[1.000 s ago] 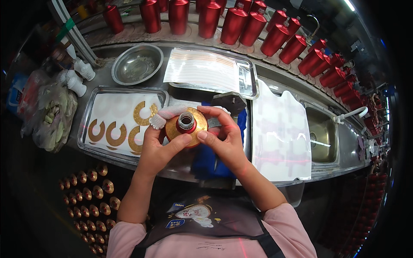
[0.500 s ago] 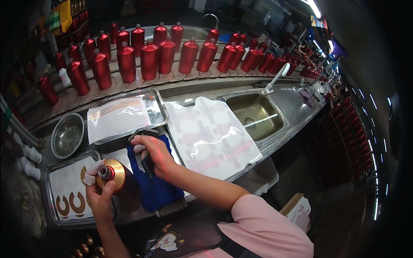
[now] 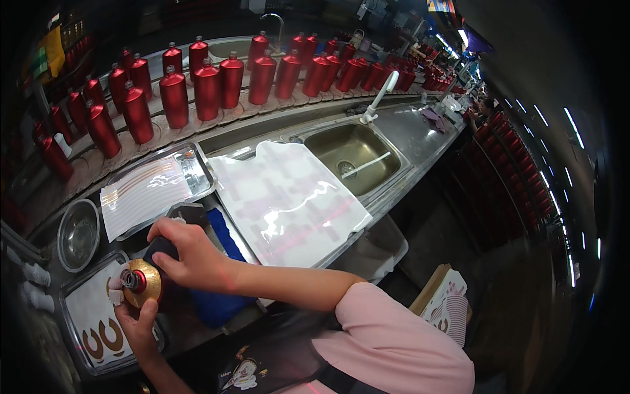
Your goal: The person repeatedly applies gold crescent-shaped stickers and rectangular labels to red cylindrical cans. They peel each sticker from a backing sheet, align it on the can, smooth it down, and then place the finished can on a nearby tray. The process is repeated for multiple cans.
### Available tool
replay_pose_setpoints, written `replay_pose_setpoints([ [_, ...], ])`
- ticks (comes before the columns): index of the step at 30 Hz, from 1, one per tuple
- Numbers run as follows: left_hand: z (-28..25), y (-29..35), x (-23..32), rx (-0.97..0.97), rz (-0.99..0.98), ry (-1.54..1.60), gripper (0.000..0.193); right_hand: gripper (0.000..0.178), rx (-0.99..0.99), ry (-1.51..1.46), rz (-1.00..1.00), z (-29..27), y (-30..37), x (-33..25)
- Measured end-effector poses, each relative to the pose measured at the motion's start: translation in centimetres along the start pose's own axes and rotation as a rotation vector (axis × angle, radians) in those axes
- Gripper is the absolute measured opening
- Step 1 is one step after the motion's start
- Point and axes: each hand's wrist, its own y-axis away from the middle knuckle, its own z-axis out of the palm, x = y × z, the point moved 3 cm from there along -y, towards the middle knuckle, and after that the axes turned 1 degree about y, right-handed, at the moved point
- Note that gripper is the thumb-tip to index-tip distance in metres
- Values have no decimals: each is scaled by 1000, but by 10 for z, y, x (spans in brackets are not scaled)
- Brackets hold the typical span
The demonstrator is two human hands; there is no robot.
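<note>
My left hand [image 3: 138,328] grips a bottle [image 3: 152,284] by its shoulder, which is covered in gold around a red collar and a bare threaded neck. White covers sit on some of its fingertips. The bottle's body leans away to the right, mostly hidden under my right arm. My right hand [image 3: 193,257] is closed on a dark, flat scraper-like piece [image 3: 159,247], held against or just above the gold shoulder; contact is unclear. Beneath the bottle and forearm lies a blue cloth [image 3: 213,307]. Left of the bottle, a sheet with brown-gold C-shaped decals [image 3: 113,335] rests in a metal tray [image 3: 65,314].
A metal bowl [image 3: 79,240] and a second tray [image 3: 209,172] with striped decal sheets [image 3: 141,200] stand beyond my hands. To the right lie a glossy white sheet [image 3: 289,197] and a sink [image 3: 348,157] with a white tap [image 3: 380,95]. Red bottles [image 3: 174,98] line the conveyor behind.
My right hand has come left and down with the dark piece, from over the blue cloth to the bottle's gold shoulder. My left hand still holds the bottle. The view has shifted rightward.
</note>
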Motion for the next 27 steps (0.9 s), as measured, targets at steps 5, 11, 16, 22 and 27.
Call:
replay_pose_setpoints([
  [5, -1, -4, 0, 13, 3, 22, 81, 24, -24, -24, -357, 0, -3, -14],
  [11, 5, -3, 10, 27, -29, 21, 80, 27, 34, 16, -114, -4, 1, -2],
  [16, 9, -4, 18, -81, -47, 19, 96, 27, 157, 281, -34, -8, 1, 3],
  [22, 19, -5, 30, -18, 115, -186, 81, 29, -30, 279, -373, 26, 37, -36],
  [27, 26, -4, 29, 85, 259, -311, 79, 36, -193, 273, -501, 34, 38, -63],
])
